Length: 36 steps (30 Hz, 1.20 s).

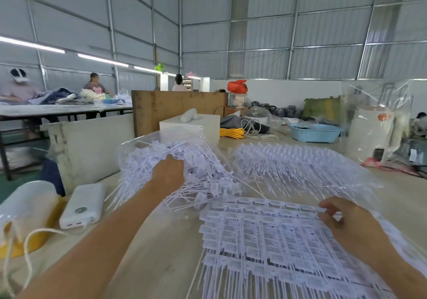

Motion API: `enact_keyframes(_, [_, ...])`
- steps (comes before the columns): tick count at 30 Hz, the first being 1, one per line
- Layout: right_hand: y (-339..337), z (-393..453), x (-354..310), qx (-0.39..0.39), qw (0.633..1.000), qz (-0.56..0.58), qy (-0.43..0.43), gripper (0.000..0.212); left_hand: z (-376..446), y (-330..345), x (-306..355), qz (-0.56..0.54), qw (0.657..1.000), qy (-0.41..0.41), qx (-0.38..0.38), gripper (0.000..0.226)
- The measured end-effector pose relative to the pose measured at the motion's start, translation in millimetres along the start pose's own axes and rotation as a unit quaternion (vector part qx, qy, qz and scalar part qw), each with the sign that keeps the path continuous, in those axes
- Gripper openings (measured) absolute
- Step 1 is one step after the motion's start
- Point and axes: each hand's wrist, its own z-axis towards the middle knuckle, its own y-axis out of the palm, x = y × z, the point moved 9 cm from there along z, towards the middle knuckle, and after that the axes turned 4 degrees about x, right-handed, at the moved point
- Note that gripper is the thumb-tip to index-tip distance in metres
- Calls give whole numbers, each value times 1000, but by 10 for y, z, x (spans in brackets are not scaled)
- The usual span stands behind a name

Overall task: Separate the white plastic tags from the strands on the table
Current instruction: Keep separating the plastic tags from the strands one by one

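While left hand (168,174) in loose tags (203,173), right hand (346,221) on tag sheet (265,234).

Bare tabletop (143,247) open between your two arms, loose tag pile (203,171) blocking straight ahead, joined tag sheets (265,241) filling your right side, power bank (83,206) and white cord (27,247) crowding your left, tag rows (300,162) farther back.

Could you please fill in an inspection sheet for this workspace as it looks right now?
Surface: pale table, partly under clear plastic.
Job's things: loose tags; joined sheet; second batch.
Clutter: power bank, white box, blue basket.
Grippers: left hand in the loose tags, fingers hidden; right hand pinches the sheet's edge.
Cables: white cord; yellow coil.
Surroundings: metal-walled hall, people at a far table.
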Motion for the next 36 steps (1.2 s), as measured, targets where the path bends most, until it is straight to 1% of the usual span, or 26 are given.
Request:
enact_keyframes(4, [20, 5, 23, -2, 1000, -1, 3, 18, 276, 12, -317, -9, 998, -67, 18, 39])
enact_keyframes(6, [11, 11, 29, 0, 1000, -3, 2, 18, 414, -36, -358, -17, 997, -67, 32, 40])
enact_keyframes(8, [6, 19, 33, 1, 1000, -4, -1, 16, 516, -108, -396, -47, 994, -75, 58, 42])
enact_keyframes(9, [11, 22, 39, -2, 1000, -6, -1, 13, 550, -119, -392, -40, 995, -73, 60, 42])
enact_keyframes(12, [31, 24, 44, -10, 1000, -20, -5, 12, 554, 53, -261, 19, 999, -40, 7, 47])
enact_keyframes(13, [33, 18, 35, -10, 1000, -24, -8, 13, 532, 126, -238, 27, 999, -40, -5, 48])
enact_keyframes(16, [34, 1, -4, -16, 999, -39, -14, 16, 487, 136, -240, 45, 996, -81, -3, 48])
enact_keyframes(19, [55, -10, -29, -35, 998, -53, -18, 17, 443, -12, -146, 127, 985, -112, -40, 54])
enact_keyframes(21, [94, -22, -43, -58, 996, -62, -30, 18, 347, -190, 56, 186, 975, -112, -45, 52])
enact_keyframes(23, [154, -44, -66, -88, 993, -60, -42, 17, 199, -406, 373, 202, 976, -76, -12, 40])
enact_keyframes(24, [181, -55, -82, -102, 992, -53, -49, 17, 121, -481, 600, 170, 985, -32, 13, 32])
enact_keyframes(25, [206, -68, -100, -117, 991, -43, -53, 17, 18, -508, 861, 95, 995, 34, 19, 25])
enact_keyframes(26, [226, -82, -114, -130, 990, -31, -55, 17, -131, -491, 1136, -8, 994, 109, -13, 20])
enact_keyframes(27, [239, -100, -120, -143, 988, -19, -53, 17, -312, -405, 1386, -92, 978, 169, -86, 16])
enact_keyframes(28, [253, -119, -120, -156, 986, -9, -52, 17, -505, -310, 1590, -132, 954, 216, -160, 11])
enact_keyframes(29, [269, -139, -107, -169, 984, -9, -49, 19, -662, -204, 1737, -122, 937, 254, -207, 6])
enact_keyframes(30, [278, -151, -80, -181, 982, -15, -44, 22, -759, -107, 1821, -77, 932, 279, -218, 4])
enact_keyframes(32, [269, -156, 13, -197, 980, -34, -21, 25, -807, 64, 1890, 7, 937, 293, -188, 14])
enact_keyframes(33, [247, -150, 64, -202, 978, -49, -7, 25, -802, 114, 1915, 7, 942, 292, -168, 16])
enact_keyframes(34, [216, -141, 123, -208, 976, -68, 8, 26, -802, 140, 1947, -19, 944, 293, -153, 15])
enact_keyframes(36, [130, -123, 258, -214, 971, -99, 48, 27, -835, 134, 2021, -89, 937, 312, -131, 17])
